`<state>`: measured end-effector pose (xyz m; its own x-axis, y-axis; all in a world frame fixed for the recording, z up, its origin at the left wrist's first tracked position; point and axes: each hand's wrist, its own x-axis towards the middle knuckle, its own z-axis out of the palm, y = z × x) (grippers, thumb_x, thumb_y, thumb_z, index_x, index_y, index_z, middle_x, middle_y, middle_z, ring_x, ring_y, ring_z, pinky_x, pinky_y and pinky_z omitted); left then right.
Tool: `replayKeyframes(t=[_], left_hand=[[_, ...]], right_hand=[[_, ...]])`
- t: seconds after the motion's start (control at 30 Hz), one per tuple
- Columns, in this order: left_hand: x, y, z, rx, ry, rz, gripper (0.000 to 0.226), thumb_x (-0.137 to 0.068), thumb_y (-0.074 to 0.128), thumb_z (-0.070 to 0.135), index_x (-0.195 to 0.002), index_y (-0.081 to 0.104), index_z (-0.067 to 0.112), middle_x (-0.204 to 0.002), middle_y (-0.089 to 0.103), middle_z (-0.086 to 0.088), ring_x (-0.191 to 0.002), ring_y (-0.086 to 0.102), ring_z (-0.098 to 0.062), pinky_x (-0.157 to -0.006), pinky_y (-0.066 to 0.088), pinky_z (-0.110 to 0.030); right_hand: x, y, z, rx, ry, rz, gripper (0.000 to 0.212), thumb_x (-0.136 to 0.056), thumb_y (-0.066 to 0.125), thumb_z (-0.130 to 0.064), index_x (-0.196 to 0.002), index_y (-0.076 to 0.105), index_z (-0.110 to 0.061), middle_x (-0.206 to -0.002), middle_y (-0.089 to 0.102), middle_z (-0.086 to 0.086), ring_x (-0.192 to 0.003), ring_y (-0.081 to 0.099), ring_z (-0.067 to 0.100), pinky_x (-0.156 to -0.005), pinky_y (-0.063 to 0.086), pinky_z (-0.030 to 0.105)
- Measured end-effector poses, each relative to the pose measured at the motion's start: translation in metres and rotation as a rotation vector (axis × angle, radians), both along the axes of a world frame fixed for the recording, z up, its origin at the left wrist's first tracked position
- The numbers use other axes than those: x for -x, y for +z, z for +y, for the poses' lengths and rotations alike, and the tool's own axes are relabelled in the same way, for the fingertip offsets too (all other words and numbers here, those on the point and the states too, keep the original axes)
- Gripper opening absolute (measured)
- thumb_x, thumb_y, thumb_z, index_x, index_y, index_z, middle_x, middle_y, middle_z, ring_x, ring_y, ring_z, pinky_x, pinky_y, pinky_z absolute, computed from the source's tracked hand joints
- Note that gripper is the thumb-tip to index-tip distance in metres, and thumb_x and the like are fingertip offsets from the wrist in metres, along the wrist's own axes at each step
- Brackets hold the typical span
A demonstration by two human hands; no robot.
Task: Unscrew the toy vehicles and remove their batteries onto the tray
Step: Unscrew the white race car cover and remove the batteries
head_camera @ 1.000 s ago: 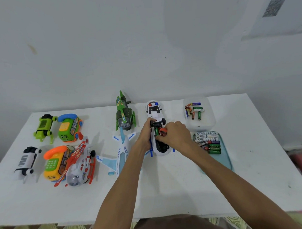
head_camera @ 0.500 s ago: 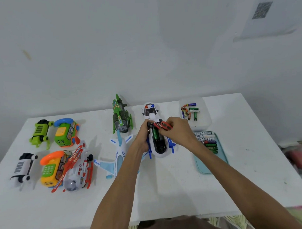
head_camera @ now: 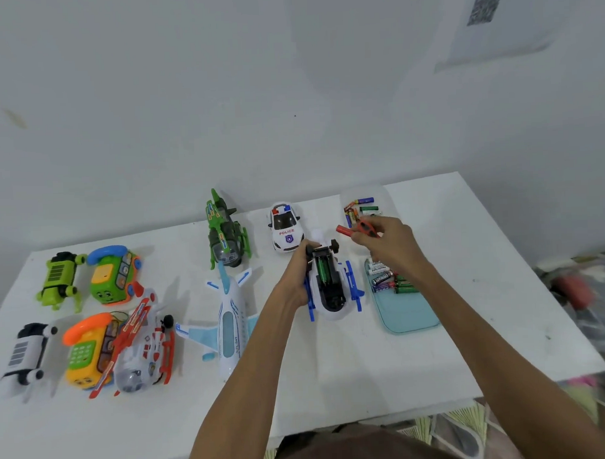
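The left hand [head_camera: 296, 282] is gripping the overturned white-and-blue toy helicopter [head_camera: 334, 302] on the white table [head_camera: 333, 372], with its battery bay lying open. The right hand [head_camera: 394, 246] is pinching 1 red battery [head_camera: 343, 230], raised just beyond the teal tray [head_camera: 409, 318].

The upturned white plastic toy helicopter [head_camera: 341, 312] has blue skids and a black battery bay holding a green cell [head_camera: 321, 273]. The small cylindrical red battery [head_camera: 342, 230] is plain red. The flat pale-teal plastic tray [head_camera: 407, 315] carries loose batteries [head_camera: 387, 278] in green, dark purple and white with dark print. The white toy police car [head_camera: 285, 228] shows red lettering, a blue badge, black windows and a red-and-blue light bar. The flat white counter [head_camera: 367, 364] bears a few small dark specks.
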<state>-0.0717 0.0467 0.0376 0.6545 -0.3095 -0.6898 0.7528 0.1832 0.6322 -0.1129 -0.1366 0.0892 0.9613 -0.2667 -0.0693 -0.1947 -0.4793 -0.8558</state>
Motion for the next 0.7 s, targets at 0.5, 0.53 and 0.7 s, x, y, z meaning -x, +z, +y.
replayKeyframes(t=[0.5,0.53,0.7], left_hand=[[0.006,-0.012,-0.015,-0.028,-0.038,0.007,0.031,-0.084,0.059,0.035,-0.088,0.074,0.008,-0.083,0.074,-0.012,-0.072,0.069,-0.028,-0.081,0.057,-0.037],[0.006,-0.01,-0.015,-0.024,-0.041,0.007,0.031,-0.085,0.058,0.035,-0.086,0.074,0.008,-0.082,0.074,-0.012,-0.07,0.068,-0.028,-0.079,0.056,-0.037],[0.009,-0.009,-0.015,-0.036,-0.059,-0.013,0.03,-0.088,0.056,0.035,-0.085,0.071,0.009,-0.079,0.073,-0.01,-0.065,0.068,-0.025,-0.075,0.056,-0.035]], right_hand=[[0.05,-0.057,-0.06,0.536,0.229,0.329,0.011,-0.082,0.078,-0.028,-0.087,0.073,-0.019,-0.083,0.066,0.0,-0.074,0.055,0.015,-0.053,0.029,0.015],[0.051,-0.06,-0.058,0.531,0.221,0.324,0.014,-0.082,0.078,-0.026,-0.092,0.074,-0.016,-0.085,0.068,0.001,-0.076,0.057,0.016,-0.055,0.033,0.018],[0.05,-0.069,-0.049,0.54,0.169,0.285,0.016,-0.082,0.077,-0.024,-0.092,0.07,-0.014,-0.091,0.07,0.006,-0.084,0.065,0.026,-0.067,0.047,0.029]])
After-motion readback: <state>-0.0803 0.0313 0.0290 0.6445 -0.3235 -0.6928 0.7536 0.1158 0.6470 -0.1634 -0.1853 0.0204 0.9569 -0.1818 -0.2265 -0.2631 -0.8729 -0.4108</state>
